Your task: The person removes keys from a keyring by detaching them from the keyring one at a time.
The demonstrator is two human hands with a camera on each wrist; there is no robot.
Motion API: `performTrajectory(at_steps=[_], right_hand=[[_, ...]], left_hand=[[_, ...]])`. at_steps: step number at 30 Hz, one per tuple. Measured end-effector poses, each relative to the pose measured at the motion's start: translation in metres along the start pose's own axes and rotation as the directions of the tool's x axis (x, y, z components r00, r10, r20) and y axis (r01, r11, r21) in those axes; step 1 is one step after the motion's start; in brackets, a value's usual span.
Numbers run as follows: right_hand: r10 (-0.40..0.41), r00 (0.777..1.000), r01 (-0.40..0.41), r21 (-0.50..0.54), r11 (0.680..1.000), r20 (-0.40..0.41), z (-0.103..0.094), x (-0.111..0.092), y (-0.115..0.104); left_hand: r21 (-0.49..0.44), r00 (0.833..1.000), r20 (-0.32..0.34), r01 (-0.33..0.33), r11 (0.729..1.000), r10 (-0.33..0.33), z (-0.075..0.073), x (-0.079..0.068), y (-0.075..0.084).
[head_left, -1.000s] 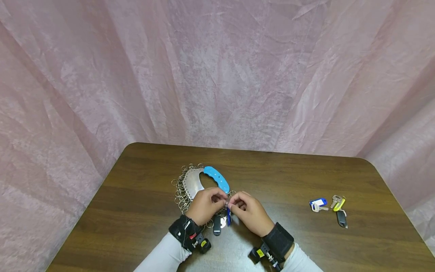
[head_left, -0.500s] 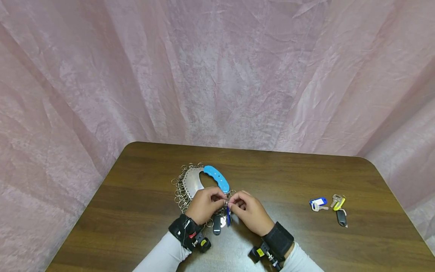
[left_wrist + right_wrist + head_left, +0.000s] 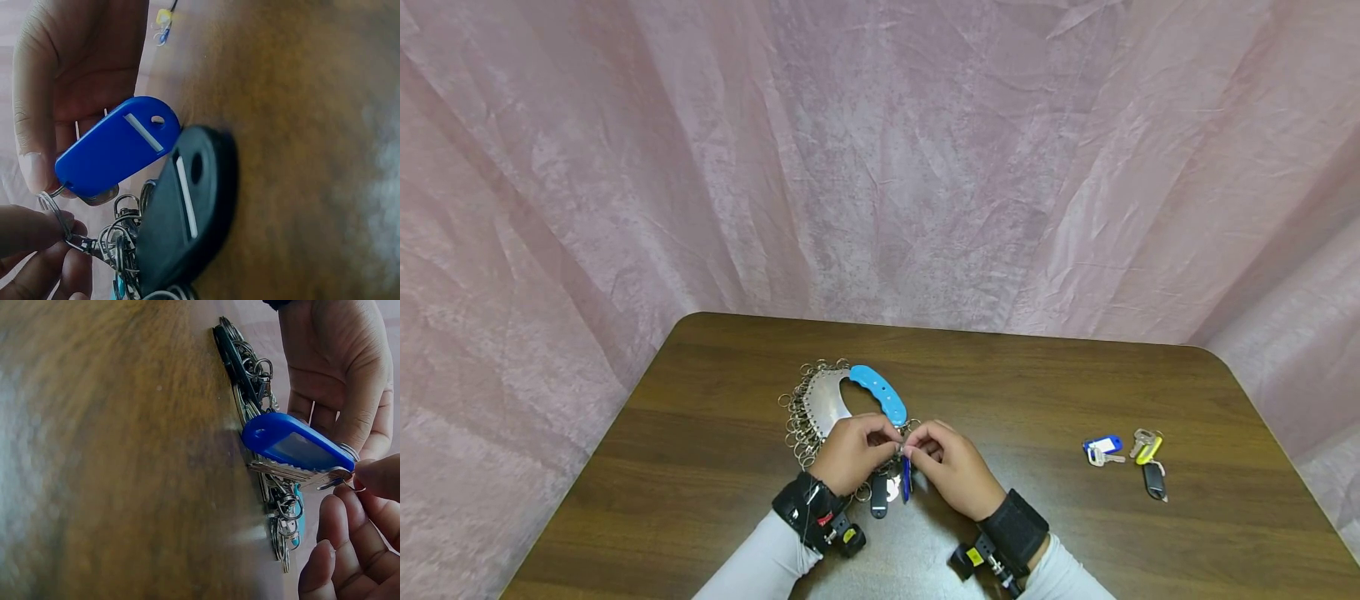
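A silver key holder plate (image 3: 826, 400) with a light blue handle (image 3: 878, 393) lies on the table, its curved edge lined with small rings and clasps. My left hand (image 3: 852, 450) pinches a metal split ring (image 3: 56, 215) beside one of the clasps. Facing it, my right hand (image 3: 951, 467) pinches at the same ring, thumb against fingers. From the ring hang a blue key tag (image 3: 297, 442) and a silver key (image 3: 294, 473). Next to them a black key tag (image 3: 187, 212) hangs from the holder's edge. The left hand hides part of the plate in the head view.
To the right on the brown table (image 3: 1000, 383) lie a blue key tag (image 3: 1102, 445) with a key, a yellow key tag (image 3: 1148, 450) with a key, and a black key tag (image 3: 1154, 482). A pink curtain (image 3: 880, 167) hangs behind the table.
Both hands stay at the ring with tiny finger shifts. The hanging blue key tag swings slightly; the holder and the tags on the right stay put.
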State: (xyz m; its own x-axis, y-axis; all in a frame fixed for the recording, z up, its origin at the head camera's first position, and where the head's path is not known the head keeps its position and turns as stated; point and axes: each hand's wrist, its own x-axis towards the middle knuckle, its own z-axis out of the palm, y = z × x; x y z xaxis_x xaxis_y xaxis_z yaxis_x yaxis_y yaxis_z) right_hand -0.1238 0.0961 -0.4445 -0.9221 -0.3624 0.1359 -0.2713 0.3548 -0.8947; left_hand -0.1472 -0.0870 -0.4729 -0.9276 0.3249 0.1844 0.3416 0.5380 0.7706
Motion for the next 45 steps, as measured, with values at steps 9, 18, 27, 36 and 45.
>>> performTrajectory(at_steps=[9,18,27,36,45], right_hand=[[-0.006,1.000,0.006,-0.015,1.000,-0.006,0.008,0.005,0.042],[-0.014,1.000,0.013,-0.034,0.999,-0.028,0.007,0.005,0.043],[-0.006,0.999,0.005,-0.026,1.000,-0.036,0.007,0.005,0.042],[0.009,0.999,-0.010,-0.020,1.000,-0.038,0.007,0.005,0.043],[-0.008,1.000,0.009,0.016,1.000,-0.024,0.008,0.005,0.038]], left_hand=[[-0.016,0.999,0.026,0.019,1.000,-0.018,-0.001,0.000,0.002],[-0.032,0.999,0.040,0.007,0.999,-0.006,0.002,0.000,0.000],[-0.027,0.999,0.033,-0.011,1.000,0.012,0.002,-0.001,0.000],[-0.030,0.999,0.039,-0.005,1.000,0.007,0.003,-0.001,0.000],[-0.024,1.000,0.000,0.004,1.000,-0.004,0.000,0.000,0.000]])
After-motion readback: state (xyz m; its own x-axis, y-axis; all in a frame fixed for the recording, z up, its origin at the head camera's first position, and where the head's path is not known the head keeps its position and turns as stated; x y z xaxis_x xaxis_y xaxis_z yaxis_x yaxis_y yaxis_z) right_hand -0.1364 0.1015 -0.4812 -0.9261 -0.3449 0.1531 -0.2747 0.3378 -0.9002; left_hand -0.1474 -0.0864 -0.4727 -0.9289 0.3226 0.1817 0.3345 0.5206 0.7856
